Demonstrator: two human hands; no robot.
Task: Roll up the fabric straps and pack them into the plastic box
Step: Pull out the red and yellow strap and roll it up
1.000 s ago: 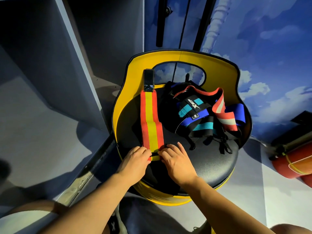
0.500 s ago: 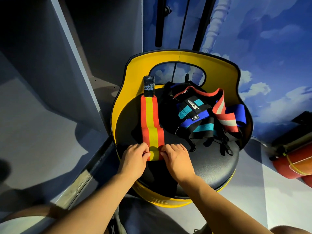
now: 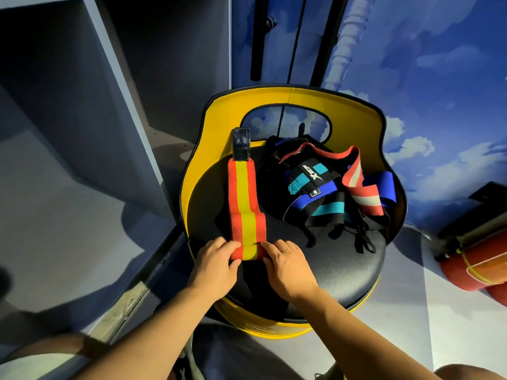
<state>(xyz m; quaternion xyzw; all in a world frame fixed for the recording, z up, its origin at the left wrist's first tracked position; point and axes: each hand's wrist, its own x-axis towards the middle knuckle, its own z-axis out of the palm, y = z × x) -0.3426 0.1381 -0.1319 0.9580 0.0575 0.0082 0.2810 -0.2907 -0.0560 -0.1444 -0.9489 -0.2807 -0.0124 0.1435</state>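
A red and yellow striped strap (image 3: 245, 204) lies lengthwise on the black seat of a yellow chair (image 3: 340, 272), its black hook-and-loop tab (image 3: 241, 145) resting against the backrest. The strap's near end is rolled into a short coil. My left hand (image 3: 216, 266) pinches the coil's left side, and my right hand (image 3: 288, 266) pinches its right side. A tangled heap of other straps (image 3: 329, 187), blue, teal, black and red-white, sits at the back right of the seat. No plastic box is in view.
The chair's yellow backrest (image 3: 290, 98) curves behind the seat. A grey shelf unit (image 3: 90, 105) stands to the left. A red cylinder (image 3: 477, 270) lies on the floor at the right, in front of a blue cloud-painted wall (image 3: 439, 78).
The roll at the strap's near end has grown and moved away from me. Both hands have travelled forward with it, and the flat part of the strap is shorter.
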